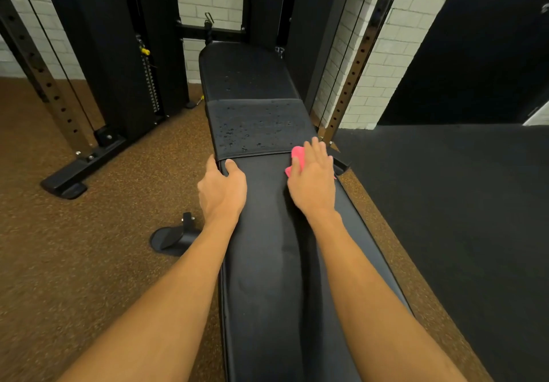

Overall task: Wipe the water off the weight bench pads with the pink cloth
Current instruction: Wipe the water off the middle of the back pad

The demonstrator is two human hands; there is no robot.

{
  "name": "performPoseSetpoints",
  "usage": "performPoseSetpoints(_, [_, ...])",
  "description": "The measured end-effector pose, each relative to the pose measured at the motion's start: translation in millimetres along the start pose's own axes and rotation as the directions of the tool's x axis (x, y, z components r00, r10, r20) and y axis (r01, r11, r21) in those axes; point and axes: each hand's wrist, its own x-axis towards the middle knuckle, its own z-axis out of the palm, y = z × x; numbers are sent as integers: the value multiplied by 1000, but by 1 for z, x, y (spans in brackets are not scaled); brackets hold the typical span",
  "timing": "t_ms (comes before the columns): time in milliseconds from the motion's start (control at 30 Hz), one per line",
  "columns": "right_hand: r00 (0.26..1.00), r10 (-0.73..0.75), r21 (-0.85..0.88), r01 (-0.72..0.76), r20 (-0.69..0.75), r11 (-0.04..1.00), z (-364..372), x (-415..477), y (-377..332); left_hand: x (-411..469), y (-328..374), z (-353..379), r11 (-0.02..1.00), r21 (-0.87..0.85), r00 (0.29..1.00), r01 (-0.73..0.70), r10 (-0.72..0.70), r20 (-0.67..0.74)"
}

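A long black weight bench runs away from me. Its near pad (282,262) looks dry, with a dull streak down the middle. The middle pad (258,127) carries several water drops, and the far pad (246,72) has a few. My right hand (313,178) lies flat with straight fingers on the pink cloth (297,158), pressing it onto the far right corner of the near pad. My left hand (222,190) grips the left edge of the near pad, thumb on top, fingers wrapped over the side.
A black cable machine with a weight stack (150,84) stands at the back left, its base foot (80,167) on the brown floor. Perforated uprights (353,75) rise at the right. The bench's foot (172,239) sticks out at the left. Dark flooring (460,203) lies to the right.
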Motion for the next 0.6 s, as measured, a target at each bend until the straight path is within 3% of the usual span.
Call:
performPoseSetpoints(67, [998,56,-44,-57,-23,997,5,1,-8,0,2,0,1000,31,1000,1,-1,-11])
performPoseSetpoints(133, [997,-78,-90,76,-19,993,10,-7,-24,1,2,0,998,67,1000,1,0,-17])
performPoseSetpoints(200, [965,-255,-24,257,64,966,12,-20,-29,-1,2,1,996,93,1000,2,0,-15])
performPoseSetpoints(267, [942,-311,34,310,126,950,4,-22,-22,0,2,2,995,100,1000,9,-7,-15])
performPoseSetpoints(400, [996,-68,33,66,64,997,-10,-1,11,0,1,2,996,87,1000,-3,4,-6])
performPoseSetpoints(500, [988,122,126,-133,91,983,-23,21,26,1,2,2,995,95,1000,3,-2,-13])
performPoseSetpoints(600, [962,207,125,-231,180,965,-38,35,35,2,3,3,994,109,1000,12,-10,-16])
